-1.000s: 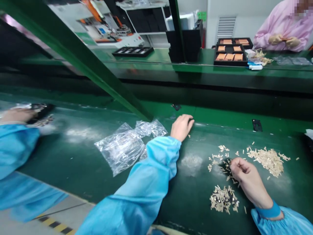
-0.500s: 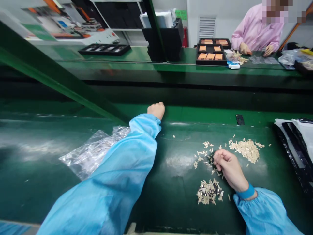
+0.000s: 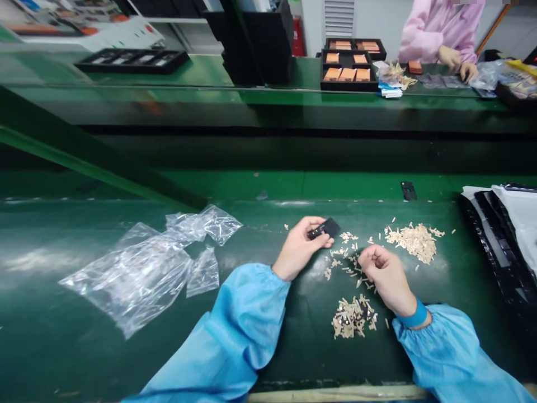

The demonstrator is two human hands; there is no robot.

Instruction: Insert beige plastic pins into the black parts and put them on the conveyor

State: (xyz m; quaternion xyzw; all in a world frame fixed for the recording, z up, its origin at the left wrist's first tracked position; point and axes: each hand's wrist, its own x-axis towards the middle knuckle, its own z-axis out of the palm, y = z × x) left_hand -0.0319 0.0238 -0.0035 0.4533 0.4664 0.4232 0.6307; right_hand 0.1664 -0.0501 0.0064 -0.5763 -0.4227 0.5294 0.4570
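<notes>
My left hand [image 3: 301,244] grips a small flat black part [image 3: 325,228] between thumb and fingers, over the green work surface. To its right, my right hand [image 3: 386,274] is closed in a pinch above scattered small beige pieces [image 3: 339,254]; whatever its fingertips hold is too small to make out. Behind the right hand lies a larger pile of beige pieces [image 3: 415,242]. Nearer to me sits a mixed pile of beige and dark pieces [image 3: 354,318].
Clear plastic bags [image 3: 138,274] lie at the left. Another black part [image 3: 408,190] rests on the rear ledge. Black and white packages [image 3: 499,246] are at the right. Across the bench, a person in pink [image 3: 440,33] works beside black trays [image 3: 350,85]. A green beam [image 3: 96,157] slants at left.
My left hand has come back from the rear ledge toward the right hand and now shows a black part. The view has shifted slightly, and the plastic bags are more fully visible.
</notes>
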